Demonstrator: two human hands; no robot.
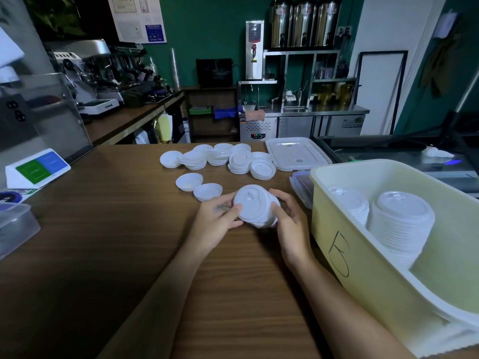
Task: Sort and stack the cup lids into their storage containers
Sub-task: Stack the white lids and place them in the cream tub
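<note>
Counter [103, 255]: brown wood-grain top, matte, flat.

Bin [368, 275]: pale yellow plastic, rectangular with rounded corners and a smooth wall carrying a black hand-drawn mark. It sits at the right edge of the counter.

Tall stack [404, 229]: white round lids nested inside the bin, tops facing up, stack axis near upright with a slight lean. A second stack [350, 203] stands just beside it toward the far wall and is partly hidden.

Tray lid [298, 154]: clear, ribbed, rectangular plastic, lying flat at the far edge of the counter.

Pile [233, 159]: loose white lids in several short, uneven heaps, overlapping, just left of the tray lid. Most lie rim-up.

Left hand [215, 224]: forearm comes in from the lower centre. The fingers curl onto the left rim of the held stack [255, 206], with the thumb on the near edge.

Right hand [290, 224]: thumb against the right rim, fingers wrapped behind. Both hands grip.

Held stack: thin white moulded discs, raised above the counter between the pile and the bin. Tops are tilted toward the camera and the sip slot sits at the far side. The stack axis is short and leans toward the viewer.

Two single lids [189, 181] [207, 191]: lying flat, hollow side up, touching each other, just left of the hands.
</note>
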